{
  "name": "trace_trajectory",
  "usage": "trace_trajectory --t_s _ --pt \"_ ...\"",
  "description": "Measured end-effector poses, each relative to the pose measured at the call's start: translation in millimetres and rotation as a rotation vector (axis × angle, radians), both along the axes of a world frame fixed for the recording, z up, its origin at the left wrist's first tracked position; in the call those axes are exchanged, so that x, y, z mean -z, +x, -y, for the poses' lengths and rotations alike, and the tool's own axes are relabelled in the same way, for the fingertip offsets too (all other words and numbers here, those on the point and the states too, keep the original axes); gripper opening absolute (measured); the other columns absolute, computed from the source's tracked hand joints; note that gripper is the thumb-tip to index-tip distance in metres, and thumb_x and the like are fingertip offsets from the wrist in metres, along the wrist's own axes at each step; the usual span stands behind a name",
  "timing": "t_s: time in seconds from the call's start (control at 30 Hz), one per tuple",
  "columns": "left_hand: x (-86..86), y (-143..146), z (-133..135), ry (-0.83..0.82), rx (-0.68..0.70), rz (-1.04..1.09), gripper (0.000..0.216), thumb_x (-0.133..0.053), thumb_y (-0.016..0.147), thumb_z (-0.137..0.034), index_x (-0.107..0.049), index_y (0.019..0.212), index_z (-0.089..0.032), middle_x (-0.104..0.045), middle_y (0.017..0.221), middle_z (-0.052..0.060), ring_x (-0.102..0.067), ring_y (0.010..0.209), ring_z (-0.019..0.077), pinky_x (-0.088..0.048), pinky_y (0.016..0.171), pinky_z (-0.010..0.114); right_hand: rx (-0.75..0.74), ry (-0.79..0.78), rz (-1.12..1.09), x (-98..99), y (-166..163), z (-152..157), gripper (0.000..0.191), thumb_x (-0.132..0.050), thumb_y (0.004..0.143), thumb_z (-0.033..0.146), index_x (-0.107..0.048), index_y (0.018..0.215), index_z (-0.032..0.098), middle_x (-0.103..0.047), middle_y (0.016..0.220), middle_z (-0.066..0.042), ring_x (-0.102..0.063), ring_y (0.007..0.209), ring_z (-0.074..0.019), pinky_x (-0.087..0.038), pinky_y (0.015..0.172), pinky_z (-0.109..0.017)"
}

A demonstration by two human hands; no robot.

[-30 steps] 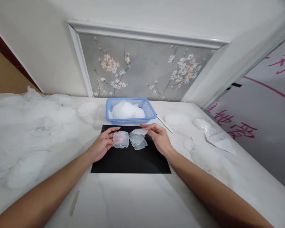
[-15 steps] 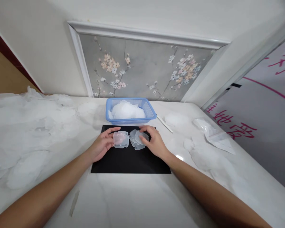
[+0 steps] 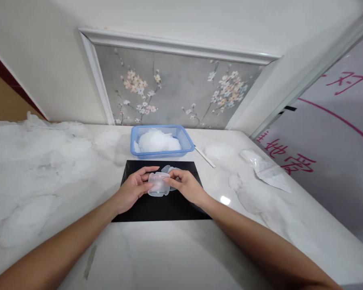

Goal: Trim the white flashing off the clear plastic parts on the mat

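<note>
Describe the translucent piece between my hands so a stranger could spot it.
Find the black sheet in front of the blue basket. Over it, between the left hand and right hand, is a squarish translucent piece. Unlike the pieces behind it, this one shows nearly whole.

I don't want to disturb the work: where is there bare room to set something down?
The white tabletop between the forearms, bordered by the black mat's near edge; the mat's near strip is bare too. Crowded: the left side, with its pale heap, and the mat's far half, where left hand and right hand meet at a translucent piece.
</note>
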State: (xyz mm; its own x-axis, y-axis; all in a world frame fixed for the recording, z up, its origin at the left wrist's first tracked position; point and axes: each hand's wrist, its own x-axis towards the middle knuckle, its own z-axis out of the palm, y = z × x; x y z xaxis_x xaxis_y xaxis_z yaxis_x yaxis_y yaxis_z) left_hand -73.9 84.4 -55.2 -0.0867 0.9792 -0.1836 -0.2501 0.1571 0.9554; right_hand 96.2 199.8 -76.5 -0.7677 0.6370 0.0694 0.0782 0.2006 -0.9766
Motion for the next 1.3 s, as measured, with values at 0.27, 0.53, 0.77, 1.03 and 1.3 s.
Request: trace_trajectory --t_s 0.27,0.53,0.77,1.03,1.3 --pt "4.4 -6 -2 0.064 -0.094 -0.035 0.047 -0.075 0.074 -0.024 -0.061 0.119 -0.023 -0.071 0.114 0.007 -0.065 0.104 0.0196 -0.048 0.092 0.032 0.158 0.259 -0.083 -6.3 7 -6 0.008 -0.063 0.082 0.026 -0.068 0.076 0.025 -0.068 0.08 -0.002 -0.059 0.077 -0.0212 -0.042 0.077 -0.038" --pt "12.3 -18 -6 0.159 -0.373 -0.437 0.016 -0.064 0.081 -0.029 -0.063 0.096 -0.022 -0.065 0.084 0.0 -0.064 0.084 0.0161 -0.052 0.074 0.028 0.222 0.41 0.058 7.5 22 -41 0.026 -0.041 0.076 0.011 -0.063 0.081 0.024 -0.071 0.091 -0.005 -0.065 0.087 -0.0231 -0.046 0.083 -0.042" --pt "14.9 -27 -11 0.198 -0.581 -0.425 0.009 -0.061 0.079 -0.025 -0.06 0.087 -0.021 -0.054 0.068 -0.005 -0.051 0.057 0.0095 -0.044 0.056 0.022 0.169 0.429 0.211 12.8 11 -30 0.039 -0.066 0.079 0.041 -0.057 0.112 0.022 -0.066 0.115 -0.012 -0.056 0.112 -0.0309 -0.04 0.098 -0.05" --pt "22.7 -28 -11 0.218 -0.578 -0.392 0.01 -0.063 0.075 -0.027 -0.061 0.082 -0.02 -0.057 0.068 -0.004 -0.051 0.054 0.0092 -0.043 0.052 0.022 0.053 0.137 0.318 3.2 0 -5 0.051 -0.079 0.062 0.026 -0.058 0.109 0.022 -0.064 0.081 0.002 -0.059 0.072 -0.0187 -0.047 0.069 -0.033" --pt "25.1 -26 -4 0.216 -0.541 -0.405 0.011 -0.058 0.076 -0.028 -0.06 0.082 -0.019 -0.058 0.068 -0.004 -0.052 0.053 0.009 -0.043 0.053 0.022 0.156 0.129 0.009 -51.4 -41 -39 0.052 -0.077 0.063 0.049 -0.059 0.102 0.02 -0.064 0.082 -0.001 -0.059 0.073 -0.0196 -0.047 0.064 -0.031"
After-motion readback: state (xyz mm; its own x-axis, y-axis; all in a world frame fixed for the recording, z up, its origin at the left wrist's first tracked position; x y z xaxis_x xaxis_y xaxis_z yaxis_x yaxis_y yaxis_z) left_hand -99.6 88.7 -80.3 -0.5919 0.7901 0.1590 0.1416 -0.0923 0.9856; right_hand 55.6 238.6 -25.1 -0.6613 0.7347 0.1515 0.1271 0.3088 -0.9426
